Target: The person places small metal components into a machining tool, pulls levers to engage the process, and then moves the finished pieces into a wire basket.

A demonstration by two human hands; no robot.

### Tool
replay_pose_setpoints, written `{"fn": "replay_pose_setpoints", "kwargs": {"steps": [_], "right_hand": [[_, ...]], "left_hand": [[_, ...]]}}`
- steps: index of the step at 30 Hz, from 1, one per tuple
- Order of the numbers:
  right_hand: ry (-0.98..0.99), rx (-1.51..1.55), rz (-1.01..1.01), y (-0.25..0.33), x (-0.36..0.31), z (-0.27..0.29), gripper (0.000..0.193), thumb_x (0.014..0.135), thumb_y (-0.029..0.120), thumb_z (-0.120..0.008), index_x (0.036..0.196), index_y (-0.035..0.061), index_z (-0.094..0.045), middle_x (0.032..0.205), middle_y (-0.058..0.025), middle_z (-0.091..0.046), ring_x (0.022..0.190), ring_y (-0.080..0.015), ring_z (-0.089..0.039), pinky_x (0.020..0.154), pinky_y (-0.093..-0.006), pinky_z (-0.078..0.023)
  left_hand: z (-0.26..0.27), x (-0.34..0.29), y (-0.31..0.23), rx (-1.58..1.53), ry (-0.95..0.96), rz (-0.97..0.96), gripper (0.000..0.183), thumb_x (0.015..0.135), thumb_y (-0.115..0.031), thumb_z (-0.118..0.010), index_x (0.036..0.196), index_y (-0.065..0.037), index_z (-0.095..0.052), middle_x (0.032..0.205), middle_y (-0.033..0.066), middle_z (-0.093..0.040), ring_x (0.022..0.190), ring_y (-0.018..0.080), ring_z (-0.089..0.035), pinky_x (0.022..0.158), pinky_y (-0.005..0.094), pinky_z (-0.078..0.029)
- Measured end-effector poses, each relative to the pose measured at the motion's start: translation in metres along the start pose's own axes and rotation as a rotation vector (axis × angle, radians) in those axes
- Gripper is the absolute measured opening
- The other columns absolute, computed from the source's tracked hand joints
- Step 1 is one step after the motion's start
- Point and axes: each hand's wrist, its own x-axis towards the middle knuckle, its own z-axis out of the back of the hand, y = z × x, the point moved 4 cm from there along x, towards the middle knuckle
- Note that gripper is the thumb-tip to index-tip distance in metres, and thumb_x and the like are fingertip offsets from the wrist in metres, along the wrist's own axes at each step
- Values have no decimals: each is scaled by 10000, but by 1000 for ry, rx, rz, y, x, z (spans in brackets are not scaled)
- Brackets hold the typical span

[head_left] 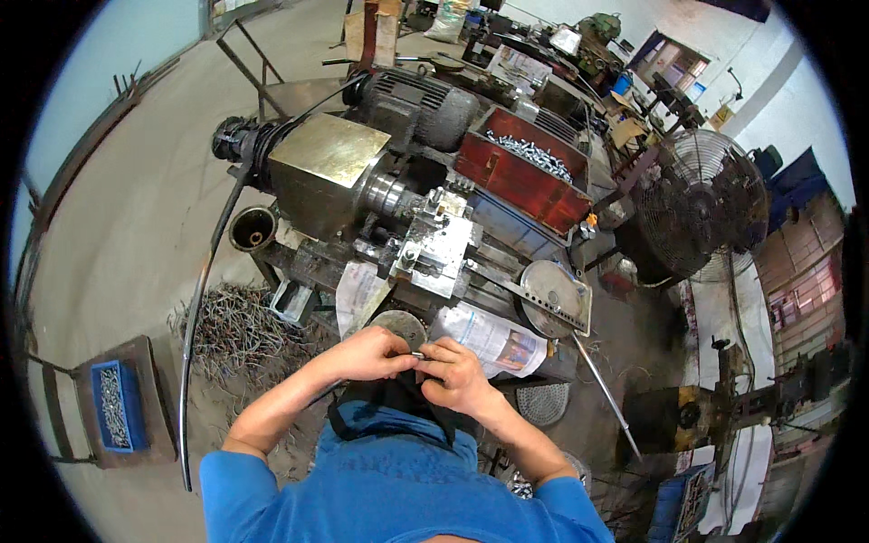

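My left hand (373,354) and my right hand (454,375) meet in front of my body, fingertips pinched together. Between them sits a small dark metal piece (417,356), mostly covered by the fingers, so its exact kind is hidden. Just beyond the hands is a round metal disc (399,326). Further off stands a lathe-like machine with a shiny metal tool block (434,249) and a spindle (389,196). A newspaper sheet (493,341) lies to the right of the hands.
A red box (475,163) of small metal parts stands behind the machine, above a blue crate (511,226). Metal shavings (231,339) pile up at left, near a blue bin (136,407) of parts. A long bar (193,362) rises at left; a large fan (701,204) stands right.
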Motion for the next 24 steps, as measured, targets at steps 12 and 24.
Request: {"fn": "replay_pose_setpoints", "kwargs": {"steps": [12,24], "right_hand": [[100,-504,-8,-89,166,40,316,541,197,-608,816,74,-703,949,-89,-637,994,-280,-503,874,-380,-422],[239,-820,-107,-154,222,-9,233,511,224,-624,700,129,-722,807,-109,-657,965,-247,-567,1071,-415,-248]], "left_hand": [[144,-199,88,650,-949,515,316,789,-61,-495,1089,-15,-584,835,234,-620,793,398,-596,720,455,-480],[105,-258,163,311,-1005,767,446,718,-204,-677,1052,38,-506,828,264,-587,861,435,-565,712,448,-456]]}}
